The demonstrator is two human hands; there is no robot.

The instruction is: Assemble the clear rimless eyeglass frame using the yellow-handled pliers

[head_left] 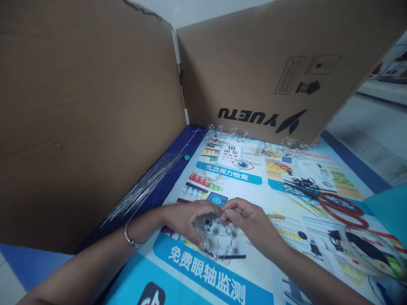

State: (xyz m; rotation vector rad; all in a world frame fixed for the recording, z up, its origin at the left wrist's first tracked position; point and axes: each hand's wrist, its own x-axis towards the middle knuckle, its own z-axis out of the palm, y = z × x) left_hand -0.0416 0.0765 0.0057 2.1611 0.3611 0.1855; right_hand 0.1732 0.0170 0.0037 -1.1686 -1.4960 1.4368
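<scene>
My left hand (186,218) and my right hand (248,220) meet over a printed blue and white mat (203,275), low in the middle of the view. Together they hold a small cluster of clear beads on thin wire (218,237). The left fingers curl round the cluster from the left. The right fingertips pinch at its top. A silver bangle (129,235) sits on my left wrist. A short black strip (227,256) lies on the mat just below the cluster.
Cardboard walls (79,106) enclose the left and back. A bundle of thin silver wires (143,188) lies along the left wall. Red-handled scissors (340,207) and black rings (305,183) lie at right. Clear beaded pieces (235,133) line the back wall. A clear plastic container (372,250) stands at the right edge.
</scene>
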